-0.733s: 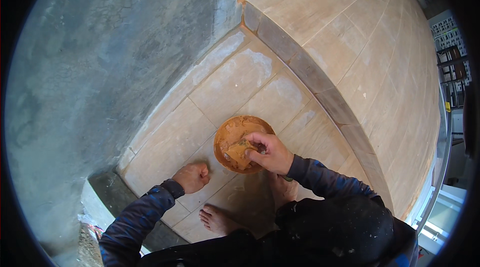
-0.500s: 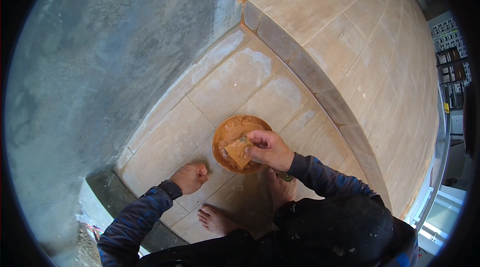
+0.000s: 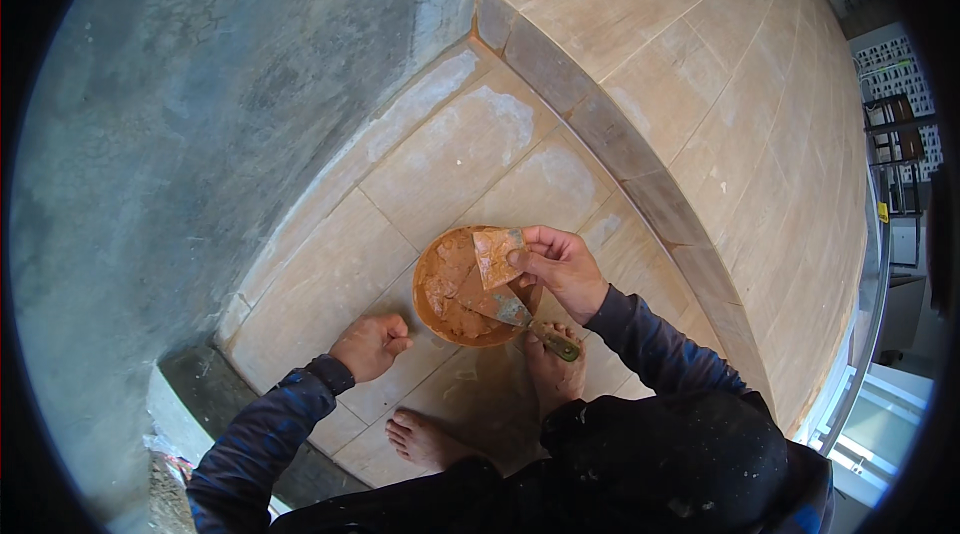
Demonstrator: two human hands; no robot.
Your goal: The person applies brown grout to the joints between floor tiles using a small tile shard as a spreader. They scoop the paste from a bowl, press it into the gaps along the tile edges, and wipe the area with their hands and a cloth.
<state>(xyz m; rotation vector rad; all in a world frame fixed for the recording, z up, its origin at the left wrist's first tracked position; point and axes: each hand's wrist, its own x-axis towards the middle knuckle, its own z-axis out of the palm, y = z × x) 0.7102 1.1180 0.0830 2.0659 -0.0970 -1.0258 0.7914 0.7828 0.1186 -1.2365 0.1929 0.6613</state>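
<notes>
My right hand (image 3: 563, 272) pinches a small flat square spreader (image 3: 497, 258), smeared with wet orange-brown grout, over the bowl's far right part. Below it, the round bowl (image 3: 419, 309) contains thick grout (image 3: 445, 284) of the same colour. A putty knife (image 3: 512, 310) rests in the bowl, its blade in the grout and its worn handle sticking out over the near right rim. Left of the bowl, my left hand (image 3: 371, 346) hovers loosely curled, with nothing visible in its fingers.
Tan tiles (image 3: 335, 264) with whitish haze cover the floor. A low tiled riser (image 3: 625, 149) leads to a raised tiled surface (image 3: 740, 124) at right. A grey wall (image 3: 220, 114) stands at left. My bare feet (image 3: 425, 437) are close to the bowl.
My right hand has lifted the spreader from the grout, moving it away from me and slightly right. The putty knife in the bowl now shows more fully. My left hand stays curled.
</notes>
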